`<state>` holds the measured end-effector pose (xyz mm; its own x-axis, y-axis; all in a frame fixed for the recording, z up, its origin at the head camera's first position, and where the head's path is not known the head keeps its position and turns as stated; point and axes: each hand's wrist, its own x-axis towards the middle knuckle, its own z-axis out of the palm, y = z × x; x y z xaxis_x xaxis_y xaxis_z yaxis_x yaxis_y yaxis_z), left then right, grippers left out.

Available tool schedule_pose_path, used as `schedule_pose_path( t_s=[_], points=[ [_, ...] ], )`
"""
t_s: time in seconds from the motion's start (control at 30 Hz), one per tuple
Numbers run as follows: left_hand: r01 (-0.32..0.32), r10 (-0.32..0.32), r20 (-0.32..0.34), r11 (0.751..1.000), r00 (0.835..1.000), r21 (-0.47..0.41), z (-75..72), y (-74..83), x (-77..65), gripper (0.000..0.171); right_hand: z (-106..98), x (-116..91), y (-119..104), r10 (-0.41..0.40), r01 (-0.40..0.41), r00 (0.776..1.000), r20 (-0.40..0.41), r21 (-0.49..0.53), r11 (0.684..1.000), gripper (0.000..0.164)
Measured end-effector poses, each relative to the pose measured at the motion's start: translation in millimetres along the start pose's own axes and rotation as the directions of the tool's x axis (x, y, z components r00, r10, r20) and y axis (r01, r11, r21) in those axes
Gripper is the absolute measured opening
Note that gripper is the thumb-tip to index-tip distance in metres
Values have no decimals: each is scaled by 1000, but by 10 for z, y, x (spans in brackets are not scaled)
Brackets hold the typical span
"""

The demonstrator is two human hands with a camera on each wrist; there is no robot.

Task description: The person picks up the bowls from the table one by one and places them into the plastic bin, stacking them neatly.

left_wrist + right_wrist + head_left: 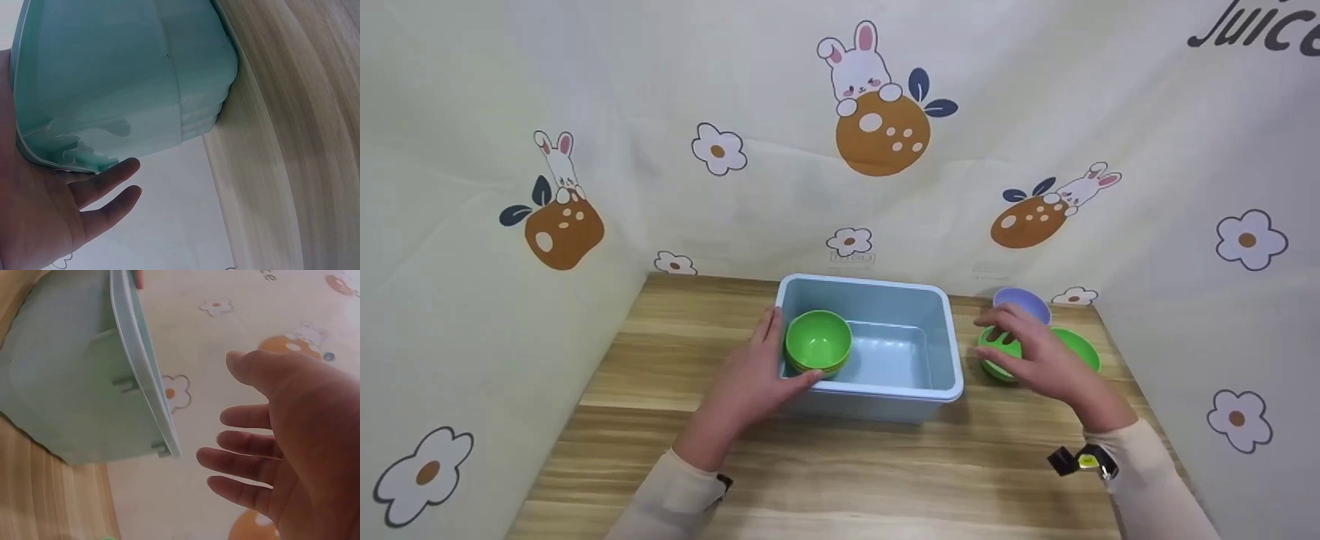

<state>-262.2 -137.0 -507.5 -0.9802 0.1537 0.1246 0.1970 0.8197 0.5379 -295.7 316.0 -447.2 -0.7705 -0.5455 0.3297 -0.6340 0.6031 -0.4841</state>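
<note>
Spanning the corner of a tub [855,406] with the left hand [751,375], the right hand [1046,367] above a green bowl [997,372]

Seen from the head, the pale blue tub sits on the wood-grain worktop [885,480], with a stack of green bowls [819,341] inside at its left end. The left grip is spread around the near left corner, thumb at the front rim beside the stack, fingers along the outer wall. Only the left wrist view shows two of those fingers nearly straight, on the tub's outside.

Right of the tub, the head view shows the green bowl partly hidden by the right hand, a purple bowl [1024,303] behind it, and a second green bowl [1080,349] beside them. From above the right grip looks loosely bent; the right wrist view shows it wide and unfilled, thumb well apart from the four fingers. That view also reveals small tabs [126,384] under the tub's rim.
</note>
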Motion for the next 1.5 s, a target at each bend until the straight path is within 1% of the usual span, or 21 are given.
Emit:
schedule_pose_path(
  t_s=[0.2,0.3,0.43,0.57,0.7,0.83,0.97,1.33,1.5],
  points=[
    [3,-3,7,1000,1000,14,-5,-1,-9,130,-28,-345,105,41,-42,995,-92,-2,999,30],
    [4,-4,6,1000,1000,11,-10,-1,-11,130,-17,-484,165,54,-53,990,-132,17,998,28],
    [0,0,6,1000,1000,-6,-17,4,-10,129,-5,-639,236,102,-98,980,-169,28,995,27],
    [6,-6,10,1000,1000,-14,-16,3,-10,129,15,-750,295,159,-156,969,-190,28,987,26],
    [9,-9,7,1000,1000,-17,-12,-1,-13,129,42,-818,356,191,-189,959,-208,29,981,24],
    [4,-4,-1,1000,1000,-22,-3,-6,-4,128,60,-853,422,202,-205,954,-223,8,979,24],
    [-2,2,-6,1000,1000,-18,11,-19,4,128,74,-865,492,206,-215,948,-242,-11,977,25],
    [4,-4,7,1000,1000,-11,5,-15,4,130,101,-904,621,254,-273,926,-280,-33,961,25],
    [12,-12,10,1000,1000,-22,-5,-5,1,130,121,-926,683,273,-302,915,-298,-53,952,29]
  ],
)
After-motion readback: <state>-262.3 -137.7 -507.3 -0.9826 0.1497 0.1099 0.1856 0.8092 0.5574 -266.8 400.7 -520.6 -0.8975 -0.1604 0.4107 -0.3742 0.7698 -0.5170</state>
